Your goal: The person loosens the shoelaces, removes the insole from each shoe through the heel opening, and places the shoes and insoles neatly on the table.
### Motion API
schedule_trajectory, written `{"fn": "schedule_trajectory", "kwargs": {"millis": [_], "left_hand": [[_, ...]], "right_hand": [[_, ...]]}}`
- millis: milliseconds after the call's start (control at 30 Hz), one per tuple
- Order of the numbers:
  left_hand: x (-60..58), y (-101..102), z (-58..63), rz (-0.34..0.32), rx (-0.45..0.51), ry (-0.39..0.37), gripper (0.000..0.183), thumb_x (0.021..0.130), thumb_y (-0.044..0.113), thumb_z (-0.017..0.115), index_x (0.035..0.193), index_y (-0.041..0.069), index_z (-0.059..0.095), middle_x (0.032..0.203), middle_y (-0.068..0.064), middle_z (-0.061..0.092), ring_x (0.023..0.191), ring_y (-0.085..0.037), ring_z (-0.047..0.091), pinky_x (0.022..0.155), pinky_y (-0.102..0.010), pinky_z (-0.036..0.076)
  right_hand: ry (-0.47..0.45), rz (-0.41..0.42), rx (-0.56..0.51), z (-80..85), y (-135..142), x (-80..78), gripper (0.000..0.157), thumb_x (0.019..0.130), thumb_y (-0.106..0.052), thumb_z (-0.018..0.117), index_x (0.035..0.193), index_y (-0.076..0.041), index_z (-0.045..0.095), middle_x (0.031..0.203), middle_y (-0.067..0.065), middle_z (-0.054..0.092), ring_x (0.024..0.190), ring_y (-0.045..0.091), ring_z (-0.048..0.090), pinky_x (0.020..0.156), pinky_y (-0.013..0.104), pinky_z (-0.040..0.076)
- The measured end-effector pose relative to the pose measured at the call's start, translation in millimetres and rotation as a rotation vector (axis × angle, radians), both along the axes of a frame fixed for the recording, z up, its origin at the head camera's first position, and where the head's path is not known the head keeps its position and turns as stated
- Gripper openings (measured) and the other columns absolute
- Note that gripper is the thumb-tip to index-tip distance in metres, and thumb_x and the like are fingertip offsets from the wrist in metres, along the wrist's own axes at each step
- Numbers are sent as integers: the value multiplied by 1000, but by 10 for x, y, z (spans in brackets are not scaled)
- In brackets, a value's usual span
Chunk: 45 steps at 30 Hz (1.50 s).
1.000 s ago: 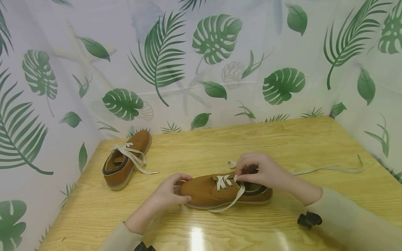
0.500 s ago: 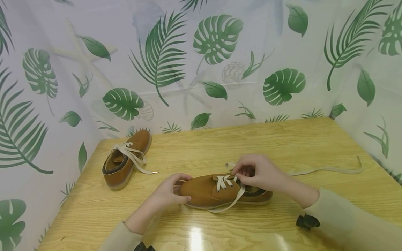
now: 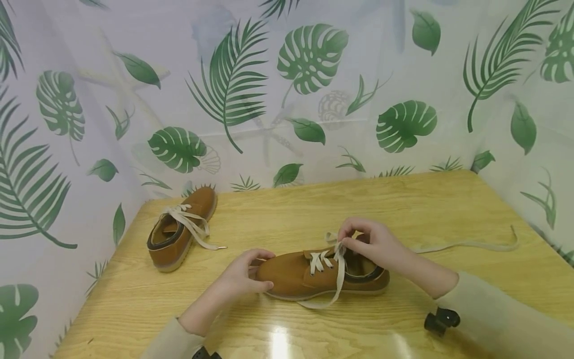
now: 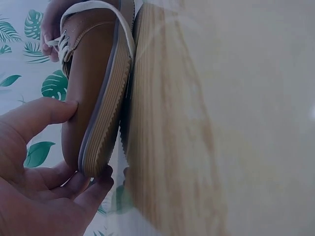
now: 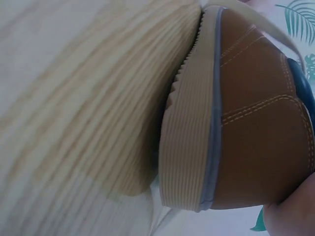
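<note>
A brown lace-up shoe [image 3: 284,274] lies sole down on the table, its toe to the left. My left hand [image 3: 241,274] grips the toe, thumb on the near side and fingers round the front. In the left wrist view, the thumb [image 4: 54,114] presses the upper while fingertips curl at the sole's tip. Above the shoe's opening, my right hand [image 3: 375,244] pinches the cream shoelace [image 3: 341,274] between thumb and index finger. One lace end hangs over the near side onto the table. The right wrist view shows the heel [image 5: 261,157] and ribbed sole close up.
A matching brown shoe [image 3: 166,252] stands at the back left, its loose laces trailing to the right. A long lace end [image 3: 471,244] stretches across the wooden table [image 3: 403,199] to the right. Behind the table hangs a leaf-print cloth [image 3: 269,89].
My right hand has lifted slightly, pulling the pinched lace up from the eyelets; the near lace end now hangs straighter. My left hand keeps its grip on the toe.
</note>
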<state>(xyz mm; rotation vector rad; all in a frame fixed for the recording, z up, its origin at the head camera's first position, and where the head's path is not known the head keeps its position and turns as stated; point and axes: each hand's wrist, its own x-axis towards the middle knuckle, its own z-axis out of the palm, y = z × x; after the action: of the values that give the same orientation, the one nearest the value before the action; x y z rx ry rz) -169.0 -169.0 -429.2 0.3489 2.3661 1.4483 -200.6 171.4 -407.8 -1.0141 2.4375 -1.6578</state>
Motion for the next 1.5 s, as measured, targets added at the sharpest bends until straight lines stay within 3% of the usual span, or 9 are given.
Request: {"fn": "schedule_trajectory", "kwargs": {"millis": [100, 333, 567, 833, 967, 1133, 1267, 1500], "left_hand": [[-10, 5, 5, 2, 0, 3, 59, 90, -2, 80, 143, 1, 57, 147, -23, 58, 138, -48, 57, 114, -53, 56], [-1, 11, -3, 5, -2, 15, 59, 88, -4, 81, 142, 0, 57, 147, -23, 57, 138, -49, 57, 116, -54, 55], [12, 9, -7, 7, 12, 7, 60, 88, -4, 81, 143, 0, 57, 147, -24, 57, 136, -49, 58, 112, -52, 57], [25, 15, -7, -7, 4, 16, 61, 87, -3, 82, 143, 0, 57, 147, -24, 56, 137, -51, 57, 114, -55, 56], [10, 6, -12, -13, 13, 17, 61, 87, -3, 82, 143, 0, 57, 147, -24, 56, 136, -50, 58, 113, -54, 57], [-12, -4, -12, -10, 19, 9, 60, 89, -1, 81, 143, 1, 56, 147, -23, 57, 136, -49, 58, 113, -52, 57], [-7, -4, -5, -9, 14, 10, 60, 88, -2, 81, 143, 0, 57, 146, -24, 57, 135, -49, 59, 111, -51, 59], [6, 5, 1, -3, 10, 7, 61, 87, -4, 82, 142, 0, 57, 145, -24, 58, 135, -49, 59, 111, -51, 59]], "right_hand": [[15, -10, 32, 16, 3, -8, 9, 104, -1, 64, 100, -6, 69, 99, 3, 68, 87, 6, 61, 62, 25, 57], [196, 44, 142, 3, -3, -25, 17, 94, 0, 78, 109, -7, 75, 97, 2, 68, 69, 2, 59, 55, 22, 58], [220, 53, 157, -17, 5, -40, 15, 92, -5, 82, 98, -18, 78, 94, -2, 70, 66, 0, 53, 53, 21, 54], [45, 0, 43, -22, 11, -15, 8, 99, -4, 74, 95, -10, 75, 93, 3, 68, 81, 4, 60, 61, 21, 57], [-2, -52, 51, 11, 1, 6, 9, 103, -5, 69, 95, -8, 72, 94, 3, 67, 85, 4, 61, 66, 21, 59], [-51, -95, 59, 41, -11, 7, 9, 105, -5, 65, 97, -4, 69, 94, 3, 65, 85, 4, 60, 70, 22, 60], [-128, -99, 32, 46, -2, -1, 11, 106, -7, 64, 99, 1, 68, 94, 1, 64, 79, 7, 57, 66, 24, 57], [-251, -92, -68, 46, 30, 8, 15, 106, -7, 62, 104, 7, 65, 93, -11, 65, 76, 8, 55, 66, 23, 54]]}}
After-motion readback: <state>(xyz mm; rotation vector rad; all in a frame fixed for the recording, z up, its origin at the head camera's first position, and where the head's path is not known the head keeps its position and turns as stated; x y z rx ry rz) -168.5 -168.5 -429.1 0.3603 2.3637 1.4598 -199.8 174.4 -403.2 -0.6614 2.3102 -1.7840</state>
